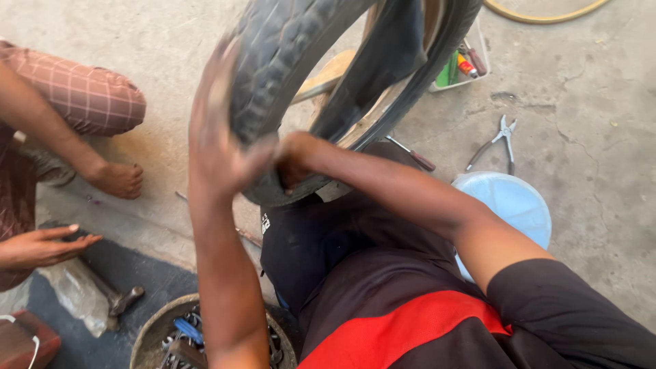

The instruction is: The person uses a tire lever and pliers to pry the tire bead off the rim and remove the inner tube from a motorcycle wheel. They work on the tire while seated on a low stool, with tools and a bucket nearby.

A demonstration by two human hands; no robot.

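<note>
Head camera view, looking down at a person seated on a concrete floor (601, 137), working on a black treaded tyre (280, 61) held upright above the lap. The left hand (219, 143) is clasped over the tyre's outer tread, palm pressed against the rubber; it is blurred. The right hand (294, 160) grips the tyre's lower edge from the inner side, fingers closed around it, just beside the left hand. Behind the tyre, a white tray (465, 68) holds small tools, including red and green ones, partly hidden by the tyre. At the bottom edge, a round metal bowl (147, 331) holds dark metal parts and something blue, partly covered by the left forearm. A pale blue plastic lid (512, 205) lies beside the right arm, with pliers (495, 140) just beyond it and a screwdriver (413, 154) near the tyre. At left, another person crouches, one hand (116, 179) on the floor, the other hand (44, 246) lower down, near a hammer (119, 297).
</note>
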